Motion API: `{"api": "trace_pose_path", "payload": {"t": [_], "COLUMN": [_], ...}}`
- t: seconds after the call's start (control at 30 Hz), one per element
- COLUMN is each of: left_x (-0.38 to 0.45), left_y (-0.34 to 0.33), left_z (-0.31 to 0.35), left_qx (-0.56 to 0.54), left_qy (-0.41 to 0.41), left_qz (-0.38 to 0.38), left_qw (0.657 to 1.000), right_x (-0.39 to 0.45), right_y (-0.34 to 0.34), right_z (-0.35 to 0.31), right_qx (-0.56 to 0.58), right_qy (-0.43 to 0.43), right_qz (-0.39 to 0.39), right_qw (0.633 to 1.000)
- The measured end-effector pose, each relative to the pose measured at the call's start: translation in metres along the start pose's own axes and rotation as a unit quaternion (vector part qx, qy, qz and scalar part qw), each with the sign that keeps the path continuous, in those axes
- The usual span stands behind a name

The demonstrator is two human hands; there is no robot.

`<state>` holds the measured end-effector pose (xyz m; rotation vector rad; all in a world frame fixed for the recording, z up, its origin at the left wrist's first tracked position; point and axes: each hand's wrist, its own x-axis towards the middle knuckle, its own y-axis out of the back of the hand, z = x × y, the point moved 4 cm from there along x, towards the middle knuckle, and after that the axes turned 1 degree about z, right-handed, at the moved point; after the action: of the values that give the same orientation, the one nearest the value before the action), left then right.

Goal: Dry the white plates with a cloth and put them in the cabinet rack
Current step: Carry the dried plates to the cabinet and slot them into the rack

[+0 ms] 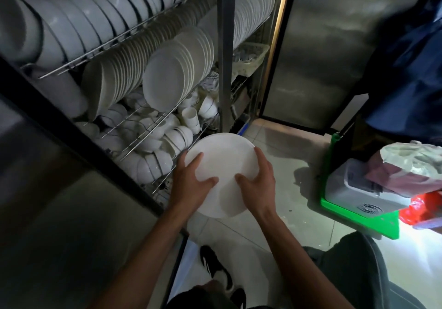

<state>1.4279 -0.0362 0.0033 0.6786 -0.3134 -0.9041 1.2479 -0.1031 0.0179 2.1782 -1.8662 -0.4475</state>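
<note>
Head view:
Plate: a white plate (224, 163) is held up low in front of the open cabinet, over the floor.
Left hand: the left hand (191, 184) grips the plate's left edge, thumb on top, fingers curled under.
Right hand: the right hand (259, 182) grips the plate's right edge the same way.
Rack: the wire cabinet rack (100, 50) holds rows of white plates (167, 79) standing on edge.
Top shelf: white bowls (79, 17) lean in a long row.
Bottom shelf: small bowls and cups (167, 129) lie in a pile.
Floor: pale tiles (275, 139); a green tray (363, 218) with a grey box (354, 184) sits to the right.
Shoe: a black and white shoe (215, 268) is below the plate.
</note>
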Motion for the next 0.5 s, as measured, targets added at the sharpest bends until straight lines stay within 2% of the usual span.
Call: {"api": "trace_pose_path", "payload": {"t": [0.5], "left_x": [0.118], "left_y": [0.039], "left_z": [-0.017], "left_qx": [-0.047], "left_qy": [0.05], "left_qz": [0.076], "left_qw": [0.995], "right_x": [0.111], "right_y": [-0.079], "right_z": [-0.071], "right_qx": [0.006], "right_qy": [0.061], "right_qz": [-0.063], "right_qw": [0.996]}}
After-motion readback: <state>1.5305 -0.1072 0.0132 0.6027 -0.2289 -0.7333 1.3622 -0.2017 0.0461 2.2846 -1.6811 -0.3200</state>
